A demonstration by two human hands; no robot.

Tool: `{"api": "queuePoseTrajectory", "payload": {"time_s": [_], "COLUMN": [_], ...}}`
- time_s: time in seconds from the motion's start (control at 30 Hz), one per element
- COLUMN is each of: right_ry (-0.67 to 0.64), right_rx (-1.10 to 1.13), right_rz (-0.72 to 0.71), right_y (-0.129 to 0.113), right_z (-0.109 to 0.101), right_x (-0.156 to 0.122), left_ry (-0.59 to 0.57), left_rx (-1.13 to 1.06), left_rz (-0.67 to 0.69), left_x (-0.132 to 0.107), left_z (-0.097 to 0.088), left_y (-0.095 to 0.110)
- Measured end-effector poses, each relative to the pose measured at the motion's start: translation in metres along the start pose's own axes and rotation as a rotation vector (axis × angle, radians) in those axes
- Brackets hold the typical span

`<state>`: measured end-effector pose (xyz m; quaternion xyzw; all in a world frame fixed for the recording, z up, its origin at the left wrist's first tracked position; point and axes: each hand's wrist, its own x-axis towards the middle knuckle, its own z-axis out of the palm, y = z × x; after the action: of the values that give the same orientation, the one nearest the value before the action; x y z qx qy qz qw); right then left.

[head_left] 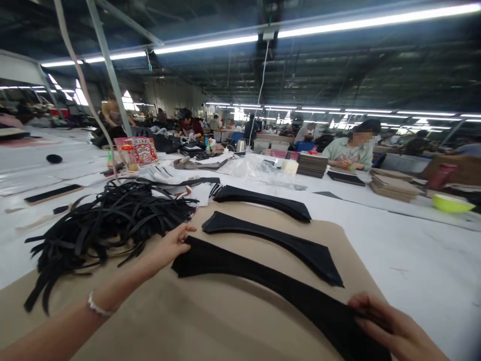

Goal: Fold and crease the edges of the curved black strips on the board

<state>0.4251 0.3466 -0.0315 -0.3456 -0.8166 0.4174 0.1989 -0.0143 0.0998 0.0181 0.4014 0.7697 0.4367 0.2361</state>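
A long black curved strip [263,273], like leather or fabric, spans the near part of the tan board [158,321]. It flares at both ends, and a shadow lies under its near edge. At its upper left corner is my left hand [175,245], thumb and fingers closed about the corner. My right hand [387,321] grips the right end, thumb on the near face and fingers over the far edge. Beyond it lie a layered middle black piece [270,238] and a far black piece [263,199] of similar shape, both apart from my hands.
A tangled heap of narrow black strips [124,215] lies left of my left hand. Clear plastic [255,168] and a stack of brown panels [311,164] sit farther back. Across the white table, a co-worker [351,148] handles panels near a yellow-green bowl [453,202].
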Motion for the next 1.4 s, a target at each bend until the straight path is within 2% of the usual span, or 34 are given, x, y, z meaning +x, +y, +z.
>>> {"api": "queuePoseTrajectory", "payload": {"time_s": [0.07, 0.2, 0.3, 0.37, 0.47, 0.6, 0.77, 0.87, 1.0, 1.17, 1.3, 1.4], "right_ry": [0.12, 0.173, 0.228, 0.24, 0.231, 0.218, 0.195, 0.183, 0.178, 0.227, 0.269, 0.206], "right_rx": [-0.045, -0.149, -0.247, -0.311, -0.391, -0.468, -0.506, -0.529, -0.619, -0.769, -0.83, -0.832], "right_rz": [-0.005, 0.002, 0.033, 0.045, 0.059, 0.091, 0.107, 0.104, 0.111, 0.067, -0.011, -0.069], "right_y": [-0.009, -0.014, -0.006, 0.002, 0.014, 0.024, 0.02, 0.011, 0.003, -0.006, -0.023, -0.036], "right_z": [-0.015, -0.027, -0.024, -0.018, -0.008, 0.0, -0.003, -0.007, -0.008, 0.005, 0.023, 0.038], "right_x": [0.038, 0.107, 0.144, 0.16, 0.17, 0.168, 0.167, 0.171, 0.174, 0.167, 0.144, 0.123], "left_ry": [0.025, 0.077, 0.115, 0.131, 0.153, 0.181, 0.053, -0.034, -0.115, -0.172, -0.184, -0.181], "left_rx": [0.02, 0.144, 0.298, 0.408, 0.568, 0.731, 0.802, 0.815, 0.824, 0.846, 0.856, 0.851], "left_rz": [-0.01, -0.038, -0.033, -0.016, 0.035, 0.166, 0.381, 0.453, 0.489, 0.496, 0.52, 0.545], "left_x": [0.04, 0.114, 0.15, 0.16, 0.158, 0.146, 0.141, 0.144, 0.151, 0.157, 0.148, 0.143], "left_z": [0.007, 0.025, 0.036, 0.042, 0.053, 0.072, 0.1, 0.117, 0.136, 0.156, 0.168, 0.173], "left_y": [0.012, 0.016, 0.011, 0.006, 0.0, -0.002, 0.008, 0.017, 0.027, 0.03, 0.03, 0.026]}}
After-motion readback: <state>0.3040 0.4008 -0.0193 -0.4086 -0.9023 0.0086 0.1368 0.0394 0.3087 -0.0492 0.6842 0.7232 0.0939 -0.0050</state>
